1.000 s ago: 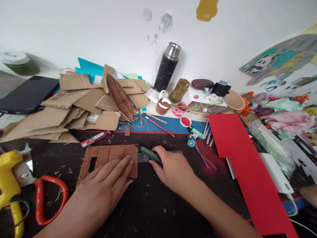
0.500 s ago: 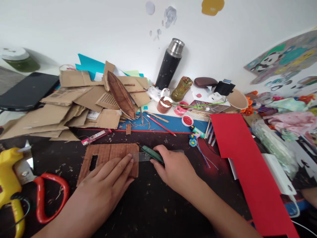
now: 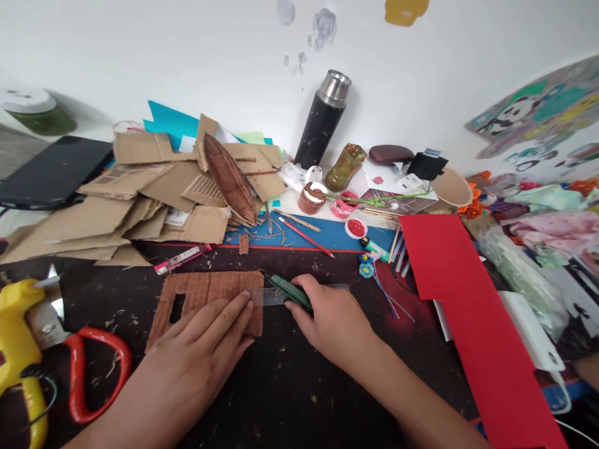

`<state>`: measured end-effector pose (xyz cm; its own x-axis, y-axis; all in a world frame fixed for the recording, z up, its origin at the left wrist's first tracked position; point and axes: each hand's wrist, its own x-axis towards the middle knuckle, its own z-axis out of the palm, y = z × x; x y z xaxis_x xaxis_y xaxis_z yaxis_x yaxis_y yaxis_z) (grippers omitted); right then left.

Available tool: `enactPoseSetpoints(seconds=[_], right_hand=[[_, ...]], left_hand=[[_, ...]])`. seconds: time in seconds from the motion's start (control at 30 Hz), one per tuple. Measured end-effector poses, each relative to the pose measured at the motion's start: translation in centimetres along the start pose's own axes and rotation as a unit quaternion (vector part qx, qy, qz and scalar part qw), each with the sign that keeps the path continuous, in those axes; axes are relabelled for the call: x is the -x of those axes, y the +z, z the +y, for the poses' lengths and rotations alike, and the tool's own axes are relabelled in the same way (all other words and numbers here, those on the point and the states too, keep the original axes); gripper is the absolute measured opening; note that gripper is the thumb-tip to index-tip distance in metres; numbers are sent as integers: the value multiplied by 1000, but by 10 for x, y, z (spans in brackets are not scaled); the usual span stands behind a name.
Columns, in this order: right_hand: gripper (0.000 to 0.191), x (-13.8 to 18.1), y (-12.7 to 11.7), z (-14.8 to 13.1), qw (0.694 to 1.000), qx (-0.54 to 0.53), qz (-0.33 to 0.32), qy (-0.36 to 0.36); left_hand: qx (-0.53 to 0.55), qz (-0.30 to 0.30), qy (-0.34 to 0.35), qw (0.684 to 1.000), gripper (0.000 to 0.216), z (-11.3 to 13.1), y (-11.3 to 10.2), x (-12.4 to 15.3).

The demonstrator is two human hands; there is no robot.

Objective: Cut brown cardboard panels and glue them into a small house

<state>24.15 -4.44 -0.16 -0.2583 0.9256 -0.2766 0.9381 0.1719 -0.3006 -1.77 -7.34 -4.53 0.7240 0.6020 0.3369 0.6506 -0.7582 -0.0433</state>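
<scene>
With brown cardboard [image 3: 210, 284] at eight o'clock and a clear ruler [image 3: 265, 297] seemingly steadied under the flat-laid left hand [image 3: 196, 337], a green cutter [image 3: 291, 292] is pinched at six o'clock by the right hand [image 3: 333, 319].

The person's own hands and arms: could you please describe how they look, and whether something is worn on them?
The left hand and right hand are ungloved, with no ring visible. Both visible forearms are sleeveless, without any watch or bracelet showing.
</scene>
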Motion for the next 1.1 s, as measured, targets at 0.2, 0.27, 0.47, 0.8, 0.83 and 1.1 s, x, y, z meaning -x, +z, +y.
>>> enactPoseSetpoints(seconds=[0.2,0.27,0.47,0.8,0.83,1.1], right_hand=[[26,1,0,0,1000,-8,0,0],[26,1,-1,0,1000,-12,0,3],[25,0,-1,-1,1000,-11,0,8],[26,1,-1,0,1000,-16,3,4],[26,1,-1,0,1000,-15,4,5],[24,2,1,0,1000,-8,10,13]], left_hand=[[5,2,-9,1000,42,3,2,1],[13,3,-12,1000,42,4,3,1],[10,14,-1,1000,43,1,3,1],[-6,12,6,1000,48,0,0,-2],[-7,10,3,1000,46,1,0,-2],[20,-1,-11,1000,41,1,5,3]])
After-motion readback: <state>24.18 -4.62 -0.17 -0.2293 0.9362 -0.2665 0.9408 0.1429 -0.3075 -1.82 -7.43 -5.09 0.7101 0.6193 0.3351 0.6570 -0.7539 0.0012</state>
